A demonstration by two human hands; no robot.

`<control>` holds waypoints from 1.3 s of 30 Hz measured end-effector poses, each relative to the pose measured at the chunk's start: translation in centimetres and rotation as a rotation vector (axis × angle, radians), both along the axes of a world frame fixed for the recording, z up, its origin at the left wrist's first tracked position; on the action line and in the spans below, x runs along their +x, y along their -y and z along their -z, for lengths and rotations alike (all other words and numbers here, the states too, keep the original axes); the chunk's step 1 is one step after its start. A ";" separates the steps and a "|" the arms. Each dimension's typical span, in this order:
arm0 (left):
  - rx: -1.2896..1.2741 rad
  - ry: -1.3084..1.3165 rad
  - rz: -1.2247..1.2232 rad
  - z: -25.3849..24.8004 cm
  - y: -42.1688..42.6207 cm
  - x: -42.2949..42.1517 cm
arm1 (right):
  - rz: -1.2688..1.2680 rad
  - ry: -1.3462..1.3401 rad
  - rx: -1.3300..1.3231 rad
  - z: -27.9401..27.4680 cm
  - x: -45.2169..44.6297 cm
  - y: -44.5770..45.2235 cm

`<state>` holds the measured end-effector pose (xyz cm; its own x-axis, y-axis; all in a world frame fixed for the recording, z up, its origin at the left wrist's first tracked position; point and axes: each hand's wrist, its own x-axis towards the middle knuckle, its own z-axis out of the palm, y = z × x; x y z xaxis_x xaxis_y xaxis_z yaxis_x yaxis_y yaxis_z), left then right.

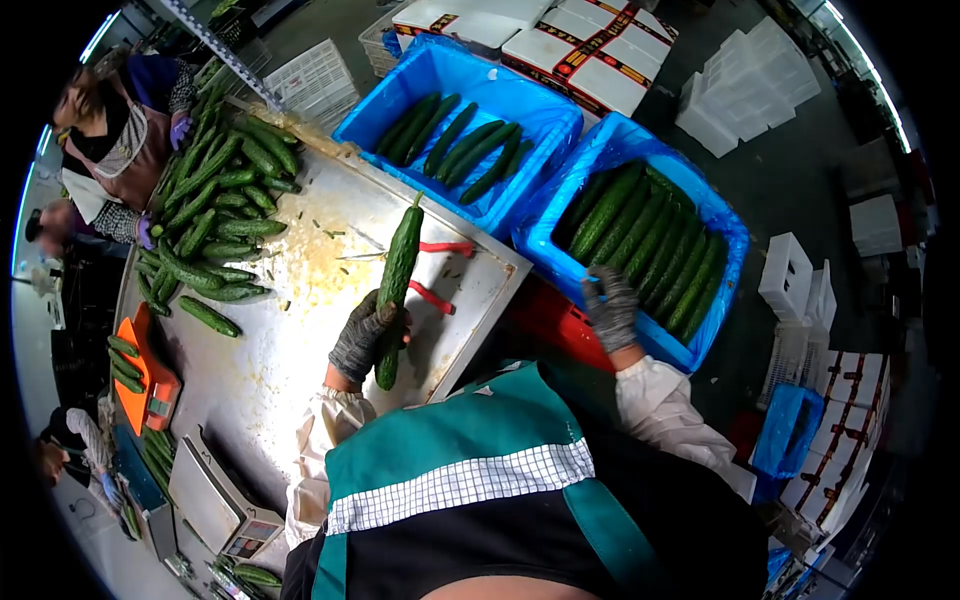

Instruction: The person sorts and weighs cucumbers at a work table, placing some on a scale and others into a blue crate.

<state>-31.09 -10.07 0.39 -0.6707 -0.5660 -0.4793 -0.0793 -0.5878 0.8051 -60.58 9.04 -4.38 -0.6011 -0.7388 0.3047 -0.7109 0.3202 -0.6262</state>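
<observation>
A long dark green cucumber [401, 255] stands nearly upright in view above the metal table, its thin stem at the top. My left hand [362, 340], in a grey glove, is closed around its lower part. My right hand [610, 312], also gloved, is at the near left rim of a blue-lined crate [718, 335], holding nothing, its fingers apart. Inside that crate, cucumbers [640, 235] lie side by side in a row. A tool with two red handles [445, 248] lies on the table beside the held cucumber.
A second blue-lined crate [365, 125] holds several cucumbers. A cucumber pile [215, 220] covers the table's [300, 370] far left, near a co-worker [120, 150]. An orange scale [150, 375] and a grey scale [215, 490] stand left. White boxes [590, 50] are behind the crates.
</observation>
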 end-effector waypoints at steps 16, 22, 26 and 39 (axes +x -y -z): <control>-0.139 0.287 -0.017 1.6 1.2 -3.9 | 0.631 0.028 0.120 4.2 -19.5 -2.0; -0.207 0.333 -0.055 0.9 1.0 -5.9 | 0.466 0.164 0.220 4.8 -22.4 6.1; -0.255 0.361 -0.119 1.1 0.7 -5.9 | 0.535 0.232 0.724 2.5 -21.8 10.5; -0.214 0.379 -0.150 0.8 0.0 -5.3 | 0.501 0.345 0.663 3.5 -21.5 12.5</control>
<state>-36.43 -10.02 -0.46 -0.3736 -0.7561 -0.5374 -0.3188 -0.4394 0.8398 -82.08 -3.45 -7.91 -0.8794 -0.3252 -0.3478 -0.1973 0.9136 -0.3555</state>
